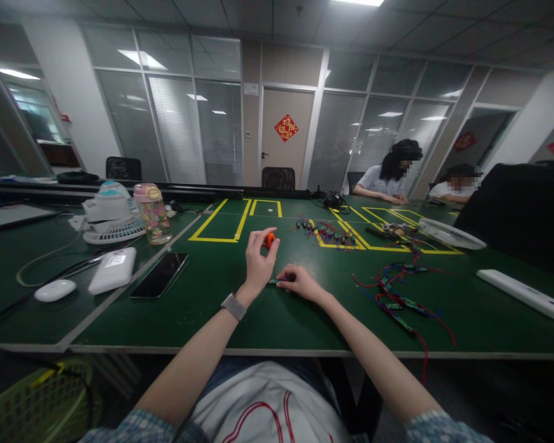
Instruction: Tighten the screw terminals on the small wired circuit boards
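My left hand (259,261) grips a small screwdriver with an orange handle (270,240). Its thin shaft points down at a small green circuit board (272,282) on the table; whether the tip touches the board cannot be made out. Low at the table, my right hand (300,282) is closed at the board's right end, its fingers pinching the board or the dark wires there. Those fingers hide part of the board. To the right lie several wired circuit boards (399,304) with red and blue leads, and a further row of wired boards (327,232) lies farther back.
On the left are a phone (159,275), a white power bank (112,271), a mouse (55,290), a bottle (152,215) and a fan (113,215). A long white case (524,293) lies right. Yellow tape (215,240) marks the green table. Two people sit at the far right.
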`<state>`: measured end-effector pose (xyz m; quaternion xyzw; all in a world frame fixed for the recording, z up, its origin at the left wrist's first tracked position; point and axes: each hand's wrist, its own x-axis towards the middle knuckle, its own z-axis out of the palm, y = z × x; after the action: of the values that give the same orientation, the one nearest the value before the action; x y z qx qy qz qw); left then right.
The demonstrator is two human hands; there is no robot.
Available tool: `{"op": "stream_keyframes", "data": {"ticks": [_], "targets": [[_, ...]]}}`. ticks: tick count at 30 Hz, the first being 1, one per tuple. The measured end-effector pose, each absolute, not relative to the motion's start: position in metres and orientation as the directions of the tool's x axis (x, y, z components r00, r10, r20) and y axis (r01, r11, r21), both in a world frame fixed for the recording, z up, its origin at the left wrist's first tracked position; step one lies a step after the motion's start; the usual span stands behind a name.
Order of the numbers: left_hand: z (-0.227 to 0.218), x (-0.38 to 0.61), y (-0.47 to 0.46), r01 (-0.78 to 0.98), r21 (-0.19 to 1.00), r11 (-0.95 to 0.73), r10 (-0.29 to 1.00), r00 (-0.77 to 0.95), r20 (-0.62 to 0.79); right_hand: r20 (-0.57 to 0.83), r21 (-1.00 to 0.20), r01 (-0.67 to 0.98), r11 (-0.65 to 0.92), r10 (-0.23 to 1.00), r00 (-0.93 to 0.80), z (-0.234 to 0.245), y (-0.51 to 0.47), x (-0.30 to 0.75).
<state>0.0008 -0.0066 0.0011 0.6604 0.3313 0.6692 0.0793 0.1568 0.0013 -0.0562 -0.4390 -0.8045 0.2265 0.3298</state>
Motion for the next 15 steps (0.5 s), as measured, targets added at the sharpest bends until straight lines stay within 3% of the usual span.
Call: {"op": "stream_keyframes", "data": {"ticks": [7, 15], "targets": [[-0.0010, 0.0000, -0.0049, 0.253, 0.579, -0.775, 0.572, -0.109, 0.813, 0.334, -0.653, 0.559, 0.511, 0.857, -0.392, -0.0568, 0.0016, 0.1570], [0.0013, 0.0005, -0.0060, 0.348, 0.548, -0.761, 0.531, -0.152, 0.834, 0.334, -0.665, 0.551, 0.505, 0.860, -0.386, -0.0593, 0.0030, 0.1570]]}}
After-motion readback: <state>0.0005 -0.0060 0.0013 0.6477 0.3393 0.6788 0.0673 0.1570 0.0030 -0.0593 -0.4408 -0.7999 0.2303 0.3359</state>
